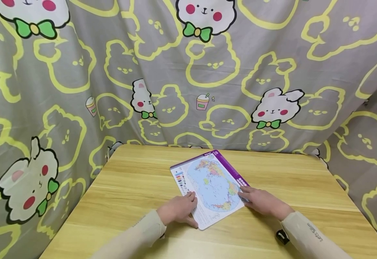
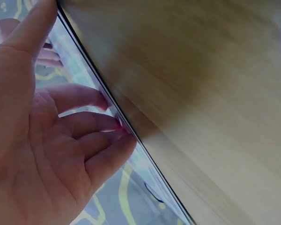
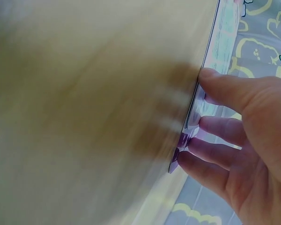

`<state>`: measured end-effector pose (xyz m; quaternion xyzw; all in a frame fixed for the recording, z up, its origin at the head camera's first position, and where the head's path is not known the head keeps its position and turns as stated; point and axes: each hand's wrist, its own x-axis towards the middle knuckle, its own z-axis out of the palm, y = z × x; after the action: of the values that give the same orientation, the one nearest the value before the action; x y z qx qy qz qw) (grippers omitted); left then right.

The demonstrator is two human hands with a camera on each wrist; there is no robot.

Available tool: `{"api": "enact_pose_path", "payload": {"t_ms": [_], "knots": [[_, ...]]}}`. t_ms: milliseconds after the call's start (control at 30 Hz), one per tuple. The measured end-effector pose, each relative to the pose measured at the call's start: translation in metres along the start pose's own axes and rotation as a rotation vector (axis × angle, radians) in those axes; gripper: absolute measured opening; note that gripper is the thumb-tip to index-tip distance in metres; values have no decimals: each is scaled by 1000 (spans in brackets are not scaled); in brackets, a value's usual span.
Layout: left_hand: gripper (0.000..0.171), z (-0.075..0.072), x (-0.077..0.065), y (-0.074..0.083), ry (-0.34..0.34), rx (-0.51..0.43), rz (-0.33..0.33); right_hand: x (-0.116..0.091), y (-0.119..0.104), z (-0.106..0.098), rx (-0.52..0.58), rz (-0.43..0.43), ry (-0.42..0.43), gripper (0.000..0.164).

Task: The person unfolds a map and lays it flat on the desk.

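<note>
A rectangular world map sheet (image 1: 207,187) with a purple border lies flat, turned at an angle, on the wooden table. At its near-left edge is my left hand (image 1: 178,209), fingertips on the printed face and thumb by the near corner. My right hand (image 1: 263,202) touches the right edge, its fingers over the purple border. In the left wrist view, the fingers of my left hand (image 2: 70,140) meet the map's thin edge (image 2: 152,171). In the right wrist view, the thumb and fingertips of my right hand (image 3: 243,140) rest along the map's edge (image 3: 194,110).
The wooden table (image 1: 126,180) extends around the map on all sides. A grey curtain (image 1: 175,72) with yellow outlines and white cartoon animals hangs behind the table and along both sides. A small black device (image 1: 282,236) sits by the right wrist.
</note>
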<state>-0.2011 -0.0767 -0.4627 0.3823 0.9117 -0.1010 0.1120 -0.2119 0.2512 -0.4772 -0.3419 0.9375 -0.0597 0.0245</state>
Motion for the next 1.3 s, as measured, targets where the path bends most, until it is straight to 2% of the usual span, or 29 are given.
{"api": "enact_pose_path", "payload": {"t_ms": [400,700,967,1167,1300], "knots": [[86,3,6,11,43,49,-75,5,10,0,15,18,20,39],[70,4,7,12,85,66,-57,9,18,0,65,65,14,38],[62,6,10,16,107,81,-58,14,26,2,58,73,27,36],[56,8,11,18,143,121,-44,18,31,1,23,35,44,34],[55,7,11,17,156,106,-34,19,32,0,15,33,47,33]]}}
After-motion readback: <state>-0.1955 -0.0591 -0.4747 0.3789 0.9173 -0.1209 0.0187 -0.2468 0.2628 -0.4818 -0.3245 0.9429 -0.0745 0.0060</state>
